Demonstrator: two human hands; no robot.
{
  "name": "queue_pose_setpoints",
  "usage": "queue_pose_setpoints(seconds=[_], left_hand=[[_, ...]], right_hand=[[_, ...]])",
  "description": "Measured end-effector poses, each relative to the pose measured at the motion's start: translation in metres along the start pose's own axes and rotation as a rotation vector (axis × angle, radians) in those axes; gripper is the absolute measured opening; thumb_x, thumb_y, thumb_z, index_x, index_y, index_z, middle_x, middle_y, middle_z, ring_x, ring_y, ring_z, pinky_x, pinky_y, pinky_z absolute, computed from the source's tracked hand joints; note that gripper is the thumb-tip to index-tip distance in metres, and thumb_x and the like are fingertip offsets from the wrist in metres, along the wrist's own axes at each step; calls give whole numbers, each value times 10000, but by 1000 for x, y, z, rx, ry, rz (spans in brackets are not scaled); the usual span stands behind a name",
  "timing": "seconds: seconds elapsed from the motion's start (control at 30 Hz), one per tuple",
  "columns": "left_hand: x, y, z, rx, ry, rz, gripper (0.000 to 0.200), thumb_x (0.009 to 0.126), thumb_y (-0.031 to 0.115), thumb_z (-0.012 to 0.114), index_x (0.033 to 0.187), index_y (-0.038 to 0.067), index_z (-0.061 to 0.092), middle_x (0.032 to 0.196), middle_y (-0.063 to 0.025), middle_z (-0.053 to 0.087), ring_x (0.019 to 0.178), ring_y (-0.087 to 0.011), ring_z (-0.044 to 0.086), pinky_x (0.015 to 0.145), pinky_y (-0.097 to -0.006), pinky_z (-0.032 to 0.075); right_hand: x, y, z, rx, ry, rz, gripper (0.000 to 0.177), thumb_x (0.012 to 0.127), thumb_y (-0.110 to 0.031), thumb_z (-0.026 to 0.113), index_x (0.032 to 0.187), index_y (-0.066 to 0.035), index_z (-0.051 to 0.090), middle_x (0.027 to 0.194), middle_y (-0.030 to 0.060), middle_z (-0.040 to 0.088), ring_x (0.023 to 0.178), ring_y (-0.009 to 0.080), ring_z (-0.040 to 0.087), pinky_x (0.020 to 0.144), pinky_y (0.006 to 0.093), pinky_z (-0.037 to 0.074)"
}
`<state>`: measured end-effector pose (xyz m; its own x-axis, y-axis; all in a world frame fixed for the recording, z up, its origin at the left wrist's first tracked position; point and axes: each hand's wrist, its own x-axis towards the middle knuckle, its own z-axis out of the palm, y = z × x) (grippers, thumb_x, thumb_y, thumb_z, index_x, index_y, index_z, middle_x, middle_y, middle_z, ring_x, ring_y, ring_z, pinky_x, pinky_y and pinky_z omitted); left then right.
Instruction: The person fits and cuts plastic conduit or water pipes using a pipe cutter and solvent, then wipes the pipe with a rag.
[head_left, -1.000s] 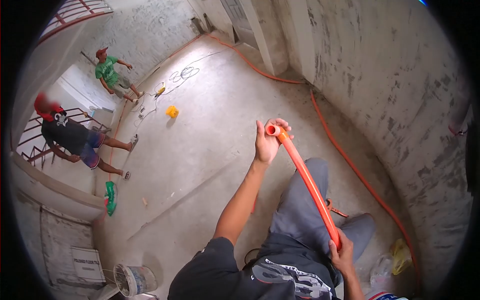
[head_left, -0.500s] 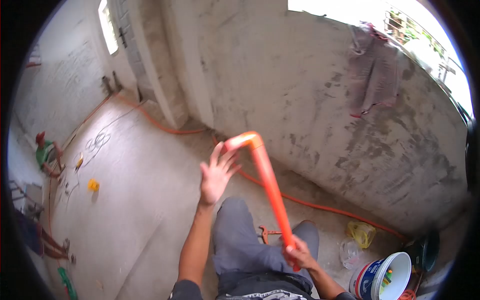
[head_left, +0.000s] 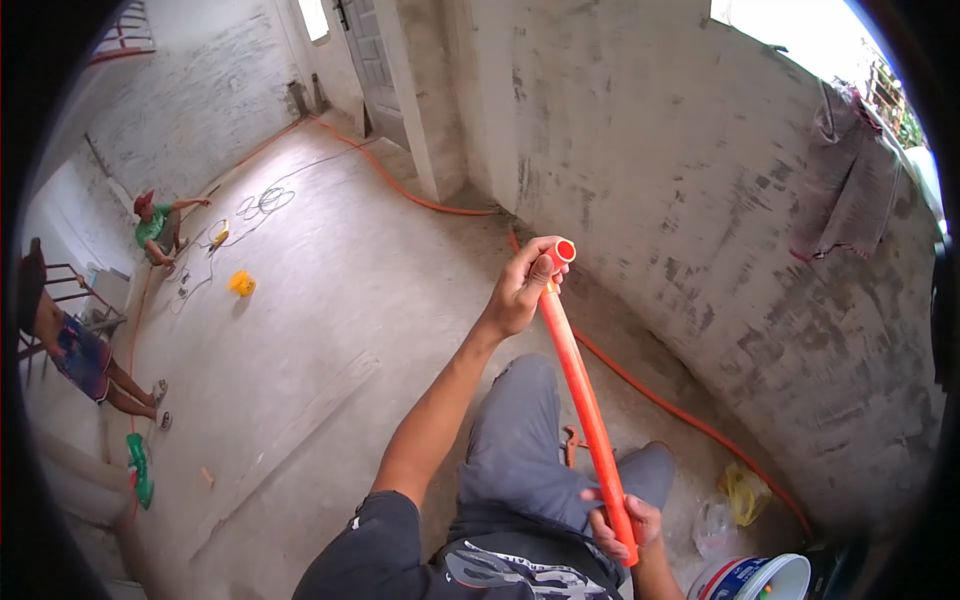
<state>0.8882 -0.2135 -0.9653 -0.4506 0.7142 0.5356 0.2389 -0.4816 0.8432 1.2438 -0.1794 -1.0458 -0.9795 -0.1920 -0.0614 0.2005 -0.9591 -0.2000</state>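
Observation:
A long orange plastic pipe [head_left: 587, 400] runs from my chest up and away over my right thigh. At its far end is an elbow fitting [head_left: 564, 252], its round open mouth turned toward me. My left hand [head_left: 522, 288] is closed around that elbow, thumb on the near side. Lower down, my right hand [head_left: 628, 524] holds the pipe near its bottom end, with fingers showing on both sides of it. An orange-handled tool [head_left: 573, 446] lies by my legs, partly hidden by my thigh.
Along the wall's foot runs an orange hose or conduit [head_left: 660, 395]. A white bucket [head_left: 735, 580] and plastic bags [head_left: 742, 497] are at lower right. One person [head_left: 155, 228] squats far left, another [head_left: 80, 355] stands nearer. A yellow container [head_left: 241, 284] sits on the floor.
My left hand went from spread open beside the elbow to closed around it. The pipe turned so the elbow's mouth faces me. The view swung left.

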Motion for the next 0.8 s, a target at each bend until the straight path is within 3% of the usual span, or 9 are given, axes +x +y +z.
queue_pose_setpoints(seconds=[0.07, 0.13, 0.2, 0.27, 0.33, 0.4, 0.53, 0.63, 0.8], left_hand=[[2, -3, -9, 83, 112, -52, 507, 945, 451, 458, 1176, 2, 498, 930, -58, 559, 785, -99, 517, 708, -260, 475], [7, -6, -18, 95, 168, -46, 487, 939, 433, 490, 1154, -3, 513, 918, -54, 568, 781, -91, 518, 677, -257, 479], [11, -7, -35, 126, 256, -66, 461, 939, 398, 515, 1149, -12, 515, 914, -56, 577, 759, -93, 527, 678, -257, 479], [12, -4, -47, -6, 304, -91, 436, 922, 350, 568, 1144, -20, 508, 900, -58, 582, 714, -98, 529, 687, -279, 482], [28, 10, -58, -303, 199, -99, 417, 897, 299, 616, 1137, -22, 500, 886, -64, 589, 744, -138, 575, 725, -327, 492], [43, 37, -67, -351, 150, -197, 325, 878, 218, 640, 1090, -1, 527, 853, -51, 578, 810, -162, 600, 811, -335, 508], [70, 108, -124, -56, -220, -313, 348, 839, 93, 607, 1146, -2, 473, 957, -96, 601, 1096, -288, 584, 914, -384, 474], [110, 190, -138, -119, -36, -263, 336, 858, 102, 604, 1144, -10, 469, 985, -104, 608, 1079, -289, 591, 917, -392, 471], [203, 328, -167, 23, 342, -170, 433, 901, 228, 594, 1226, 5, 414, 1069, -147, 618, 1112, -300, 572, 908, -412, 490]], right_hand=[[11, -15, 12, -150, -99, -43, 610, 876, -244, 560, 1372, 13, 315, 782, 144, 533, 477, 154, 508, 433, 241, 458], [4, -34, 20, -1010, 342, -125, 588, 843, -190, 605, 1346, 4, 370, 863, 166, 581, 589, 177, 576, 531, 236, 483], [8, -47, 10, -1244, 499, -186, 511, 801, -122, 644, 1269, -1, 476, 859, 147, 612, 684, 205, 609, 627, 265, 483], [20, -71, -9, -1796, 719, -388, 398, 777, -77, 646, 1160, -5, 564, 799, 134, 604, 698, 231, 605, 664, 297, 473], [43, -109, -10, -1804, 792, -470, 337, 756, -53, 653, 1088, -18, 604, 787, 134, 586, 697, 259, 591, 669, 324, 468], [67, -164, 19, -2005, 646, -480, 335, 751, -30, 650, 1076, 18, 583, 772, 98, 572, 668, 176, 540, 650, 287, 446], [121, -264, 90, -2086, 472, -279, 346, 736, -56, 668, 1076, -35, 607, 776, 120, 571, 684, 213, 545, 648, 301, 442], [178, -326, 165, -2192, 286, -271, 365, 709, -43, 678, 1067, -25, 605, 822, 138, 588, 813, 297, 583, 741, 369, 455], [286, -384, 345, -2520, 445, -978, 571, 697, -48, 690, 1238, -78, 508, 1221, 156, 486, 1130, 334, 456, 979, 442, 368]])
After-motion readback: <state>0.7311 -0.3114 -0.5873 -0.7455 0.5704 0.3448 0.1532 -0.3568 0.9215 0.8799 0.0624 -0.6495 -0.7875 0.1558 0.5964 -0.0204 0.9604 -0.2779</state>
